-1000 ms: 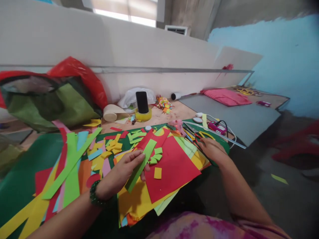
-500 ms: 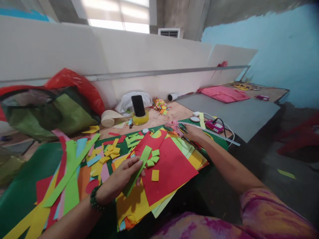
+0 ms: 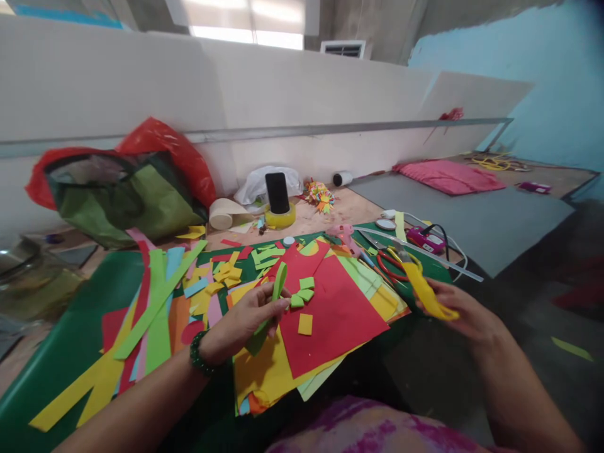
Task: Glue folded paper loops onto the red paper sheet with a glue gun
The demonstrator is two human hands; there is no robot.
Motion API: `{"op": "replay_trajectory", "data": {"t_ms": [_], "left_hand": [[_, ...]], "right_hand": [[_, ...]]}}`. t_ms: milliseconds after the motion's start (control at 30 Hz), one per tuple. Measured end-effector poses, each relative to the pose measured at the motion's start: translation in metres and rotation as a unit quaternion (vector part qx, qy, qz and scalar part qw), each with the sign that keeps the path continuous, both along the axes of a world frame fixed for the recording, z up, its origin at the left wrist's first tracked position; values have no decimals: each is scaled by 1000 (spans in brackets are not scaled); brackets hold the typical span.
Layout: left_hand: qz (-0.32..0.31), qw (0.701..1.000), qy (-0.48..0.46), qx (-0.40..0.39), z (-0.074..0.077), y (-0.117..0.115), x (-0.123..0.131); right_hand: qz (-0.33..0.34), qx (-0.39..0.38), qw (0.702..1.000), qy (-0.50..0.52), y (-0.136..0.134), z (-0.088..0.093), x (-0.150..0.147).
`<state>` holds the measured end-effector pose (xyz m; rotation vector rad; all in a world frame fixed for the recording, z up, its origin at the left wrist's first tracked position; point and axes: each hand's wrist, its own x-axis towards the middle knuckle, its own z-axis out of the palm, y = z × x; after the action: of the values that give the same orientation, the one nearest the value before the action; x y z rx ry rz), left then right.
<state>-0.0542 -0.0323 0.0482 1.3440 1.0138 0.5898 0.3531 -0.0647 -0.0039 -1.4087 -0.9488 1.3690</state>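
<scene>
A green paper strip is pinched in my left hand, curving up past the fingertips. Small green folded pieces and a yellow square lie just right of that hand on a red sheet. My right hand, at the table's right edge, grips yellow-handled scissors, their metal end pointing up and left; blur hides their exact form. Beyond them lie red-handled scissors and a pink glue gun.
Long coloured strips and small cut pieces cover the green tabletop at left. Behind stand a phone against a yellow tape roll and a green bag. A purple power block with cables sits at right.
My right hand has come back from the tools, toward me and right, lifting the yellow-handled scissors. The green strip in my left hand has turned and now bends. The view has shifted left.
</scene>
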Motion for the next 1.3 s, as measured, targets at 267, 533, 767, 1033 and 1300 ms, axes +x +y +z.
{"op": "replay_trajectory", "data": {"t_ms": [267,533,767,1033,1300], "left_hand": [[5,995,84,45,3,-3,8],[-3,990,105,99,4,-9,8],[-11,980,139,139,-3,-9,5],[-26,974,162,159,-6,-12,6],[-30,973,168,153,-6,-12,5]], "right_hand": [[157,-136,966,155,-72,7,-54],[315,-109,943,26,-54,37,-120],[333,-63,940,-32,-47,35,-127],[334,-53,939,-62,-49,37,-127],[308,-61,943,-110,-59,46,-125]]}}
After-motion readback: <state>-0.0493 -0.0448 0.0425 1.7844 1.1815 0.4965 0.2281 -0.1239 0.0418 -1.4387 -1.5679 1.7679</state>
